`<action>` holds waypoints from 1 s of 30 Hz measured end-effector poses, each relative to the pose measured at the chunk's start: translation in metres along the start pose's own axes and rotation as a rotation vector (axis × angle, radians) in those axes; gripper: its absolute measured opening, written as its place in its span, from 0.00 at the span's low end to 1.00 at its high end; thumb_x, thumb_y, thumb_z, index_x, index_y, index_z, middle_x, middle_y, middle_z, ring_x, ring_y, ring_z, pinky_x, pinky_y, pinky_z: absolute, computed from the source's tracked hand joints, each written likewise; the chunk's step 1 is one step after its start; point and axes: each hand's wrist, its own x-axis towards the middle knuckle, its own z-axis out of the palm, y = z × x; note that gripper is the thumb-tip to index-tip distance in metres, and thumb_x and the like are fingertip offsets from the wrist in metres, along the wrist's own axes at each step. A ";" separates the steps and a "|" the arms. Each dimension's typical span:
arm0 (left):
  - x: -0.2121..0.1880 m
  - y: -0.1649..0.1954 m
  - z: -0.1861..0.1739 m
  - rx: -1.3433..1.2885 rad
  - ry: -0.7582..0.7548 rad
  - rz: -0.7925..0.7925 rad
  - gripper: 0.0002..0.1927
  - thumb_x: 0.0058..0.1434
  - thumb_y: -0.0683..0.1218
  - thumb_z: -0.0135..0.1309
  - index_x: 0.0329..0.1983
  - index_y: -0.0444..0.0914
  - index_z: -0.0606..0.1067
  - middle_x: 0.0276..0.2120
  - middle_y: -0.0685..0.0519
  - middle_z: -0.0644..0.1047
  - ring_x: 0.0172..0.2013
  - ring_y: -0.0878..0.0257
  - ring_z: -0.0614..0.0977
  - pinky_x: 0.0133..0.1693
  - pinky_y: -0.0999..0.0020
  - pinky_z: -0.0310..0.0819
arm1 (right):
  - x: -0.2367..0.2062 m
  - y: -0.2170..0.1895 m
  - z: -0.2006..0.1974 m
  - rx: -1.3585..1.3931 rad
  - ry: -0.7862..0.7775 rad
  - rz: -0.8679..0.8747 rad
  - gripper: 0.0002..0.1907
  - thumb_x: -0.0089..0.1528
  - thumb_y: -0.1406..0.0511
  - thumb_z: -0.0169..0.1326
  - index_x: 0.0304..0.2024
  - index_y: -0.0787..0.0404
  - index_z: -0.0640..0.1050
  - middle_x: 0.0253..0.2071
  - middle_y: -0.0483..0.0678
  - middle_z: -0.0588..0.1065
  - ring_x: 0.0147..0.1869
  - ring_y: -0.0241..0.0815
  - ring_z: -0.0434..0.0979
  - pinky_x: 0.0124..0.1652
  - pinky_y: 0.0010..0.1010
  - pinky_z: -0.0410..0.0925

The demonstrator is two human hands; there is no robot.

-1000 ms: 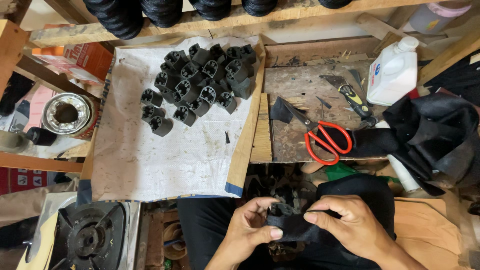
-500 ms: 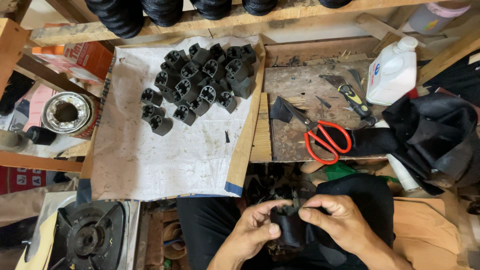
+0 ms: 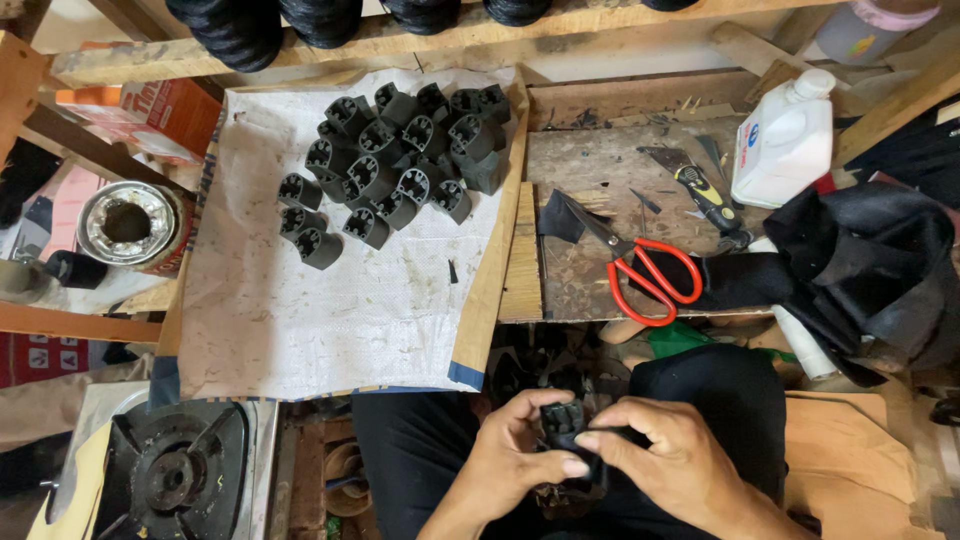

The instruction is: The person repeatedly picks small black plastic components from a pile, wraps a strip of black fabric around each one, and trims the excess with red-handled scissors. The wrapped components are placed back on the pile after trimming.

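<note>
Held over lap, below counter [image 3: 600, 180] edge: 1 black ribbed plastic block [image 3: 562, 418], wrapped in black fabric [image 3: 598, 452]. Left hand [image 3: 510, 455] and right hand [image 3: 672, 462] fingers closed on it. Matching blocks [image 3: 400, 160] heaped on white sheet [image 3: 330, 310]; red scissors [image 3: 655, 275] right. Risk, judged: fabric slipping, block dropping to floor.

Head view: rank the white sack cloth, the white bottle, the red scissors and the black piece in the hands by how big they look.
1. White sack cloth, by far the largest.
2. White bottle and red scissors: look alike, so unranked.
3. Black piece, smallest, held by the left hand and right hand, partly hidden by fingers.
</note>
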 end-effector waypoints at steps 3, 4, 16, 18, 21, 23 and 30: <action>-0.004 0.007 0.006 0.078 0.084 -0.061 0.37 0.48 0.37 0.73 0.62 0.29 0.71 0.44 0.50 0.79 0.43 0.64 0.80 0.45 0.68 0.77 | 0.004 -0.002 -0.006 0.007 -0.070 -0.007 0.09 0.54 0.64 0.66 0.32 0.63 0.83 0.26 0.44 0.83 0.28 0.32 0.82 0.31 0.26 0.73; -0.004 0.010 0.005 0.071 0.098 -0.037 0.39 0.47 0.37 0.73 0.63 0.30 0.71 0.44 0.50 0.79 0.43 0.64 0.80 0.46 0.69 0.78 | 0.006 -0.001 -0.011 0.020 -0.128 0.059 0.10 0.53 0.64 0.67 0.34 0.62 0.84 0.26 0.45 0.82 0.29 0.33 0.81 0.31 0.27 0.73; -0.005 0.014 -0.012 -0.074 -0.097 -0.017 0.43 0.47 0.35 0.72 0.66 0.30 0.67 0.48 0.48 0.78 0.50 0.62 0.79 0.52 0.66 0.75 | 0.006 0.022 -0.020 0.107 -0.156 0.098 0.08 0.55 0.64 0.65 0.30 0.64 0.85 0.27 0.43 0.79 0.30 0.34 0.78 0.32 0.27 0.70; -0.005 0.012 -0.015 -0.126 -0.160 -0.025 0.42 0.48 0.35 0.71 0.67 0.30 0.66 0.50 0.48 0.78 0.52 0.61 0.79 0.55 0.66 0.75 | 0.005 0.028 -0.016 0.204 -0.189 0.127 0.08 0.57 0.64 0.65 0.31 0.65 0.84 0.28 0.44 0.79 0.32 0.34 0.77 0.34 0.28 0.70; -0.004 0.011 -0.016 -0.148 -0.241 -0.011 0.40 0.52 0.36 0.70 0.68 0.29 0.66 0.54 0.48 0.77 0.57 0.61 0.78 0.58 0.67 0.75 | 0.004 0.037 -0.010 0.240 -0.214 0.086 0.09 0.58 0.64 0.64 0.32 0.65 0.84 0.29 0.43 0.81 0.34 0.32 0.78 0.36 0.26 0.71; -0.004 0.012 -0.017 -0.156 -0.291 -0.005 0.39 0.55 0.37 0.69 0.70 0.30 0.65 0.55 0.46 0.77 0.57 0.61 0.78 0.58 0.67 0.75 | 0.002 0.041 -0.006 0.319 -0.201 0.131 0.08 0.58 0.65 0.64 0.32 0.66 0.84 0.28 0.44 0.80 0.34 0.32 0.76 0.35 0.26 0.70; 0.001 0.010 -0.014 -0.072 -0.134 -0.056 0.40 0.58 0.38 0.63 0.73 0.35 0.61 0.58 0.53 0.76 0.44 0.68 0.78 0.45 0.74 0.74 | 0.003 0.036 -0.004 0.266 -0.081 0.159 0.08 0.58 0.65 0.64 0.32 0.66 0.83 0.26 0.44 0.79 0.31 0.31 0.73 0.32 0.27 0.68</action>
